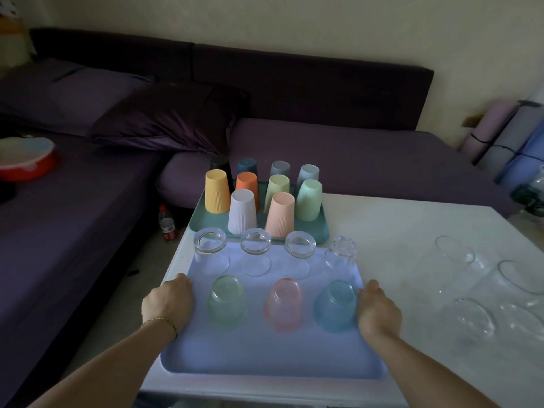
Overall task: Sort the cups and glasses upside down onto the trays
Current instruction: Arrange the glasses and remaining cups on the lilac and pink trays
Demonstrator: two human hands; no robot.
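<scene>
Pale blue tray [265, 357] lies on the white desk [397, 231], with its near rim at 6 o'clock. Left hand [169, 301] grips the tray's 9 o'clock rim and right hand [378, 309] grips its 3 o'clock rim. The fingers [181, 282] of each hand are curled over the rim and held close together; the tips are hidden.

On this tray, all base-up:
- Front row: green glass [227, 298], pink glass [284, 304], blue glass [335, 304]. The blue one sits just beside the right thumb.
- Back row, toward 12 o'clock: three thick-based clear glasses [255, 245] and one faceted glass [341, 251].

Teal tray [323, 231] sits just beyond, at 12 o'clock. It carries ten plastic cups [279, 216], all inverted.

At 3 o'clock, loose clear glasses [471, 290] stand on the bare desk, well apart from both trays. I cannot tell which way up they are.

Purple sofa [353, 160] runs from 9 to 1 o'clock. A bottle [167, 222] stands on the floor at 10 o'clock.
</scene>
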